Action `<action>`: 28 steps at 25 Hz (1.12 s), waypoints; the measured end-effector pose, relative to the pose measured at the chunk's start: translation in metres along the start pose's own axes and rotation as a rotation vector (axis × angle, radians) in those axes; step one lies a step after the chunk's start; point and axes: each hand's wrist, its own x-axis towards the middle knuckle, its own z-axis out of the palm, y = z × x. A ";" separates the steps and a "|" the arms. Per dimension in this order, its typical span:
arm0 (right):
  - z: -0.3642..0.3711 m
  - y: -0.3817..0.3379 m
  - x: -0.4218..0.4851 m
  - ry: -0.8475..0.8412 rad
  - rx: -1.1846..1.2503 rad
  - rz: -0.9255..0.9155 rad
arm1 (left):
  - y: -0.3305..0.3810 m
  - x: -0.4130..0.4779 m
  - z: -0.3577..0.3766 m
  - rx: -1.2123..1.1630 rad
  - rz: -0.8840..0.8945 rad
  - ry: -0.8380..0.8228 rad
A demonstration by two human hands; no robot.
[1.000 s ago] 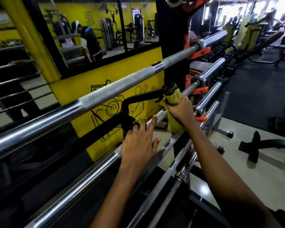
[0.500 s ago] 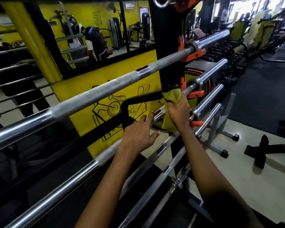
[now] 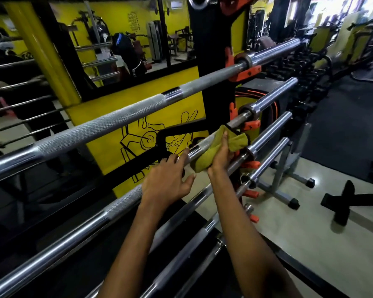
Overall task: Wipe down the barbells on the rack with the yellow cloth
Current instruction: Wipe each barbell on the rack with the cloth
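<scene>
Yellow cloth (image 3: 215, 153) is wrapped around the second bar (image 3: 73, 229) near the rack post (image 3: 209, 61), squeezed by the right hand (image 3: 221, 155). Left hand (image 3: 168, 181) rests open on the bar, maybe steadying it. Loose cloth could snag on the orange hook (image 3: 251, 125).

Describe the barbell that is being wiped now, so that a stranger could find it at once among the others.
Start at the black upright post with orange hooks that carries the bars. Count down from the top barbell: it is the second barbell. Alone among its neighbours, it has the yellow cloth wrapped around it under the right hand.
</scene>
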 end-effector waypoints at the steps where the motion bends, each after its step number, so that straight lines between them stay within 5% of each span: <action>1: 0.001 -0.006 -0.006 0.043 -0.052 -0.062 | 0.000 0.000 -0.001 -0.014 -0.007 0.004; 7: -0.014 -0.040 -0.003 -0.023 -0.832 -0.232 | 0.003 0.001 0.000 -0.027 -0.050 0.020; 10: -0.008 -0.041 0.014 -0.185 -1.124 -0.623 | 0.017 0.010 -0.004 -0.076 -0.111 0.000; 13: 0.005 -0.049 0.046 -0.285 -1.171 -0.752 | 0.036 0.031 -0.006 -0.072 -0.125 -0.040; 17: 0.010 -0.056 0.068 -0.064 -0.995 -0.678 | 0.038 0.046 0.001 -0.065 -0.106 -0.051; 23: -0.016 -0.047 0.071 -0.166 -1.031 -0.677 | 0.042 0.052 0.011 -0.021 -0.138 -0.073; 28: -0.004 -0.062 0.066 -0.129 -0.915 -0.549 | 0.039 0.085 0.017 -0.097 0.020 -0.146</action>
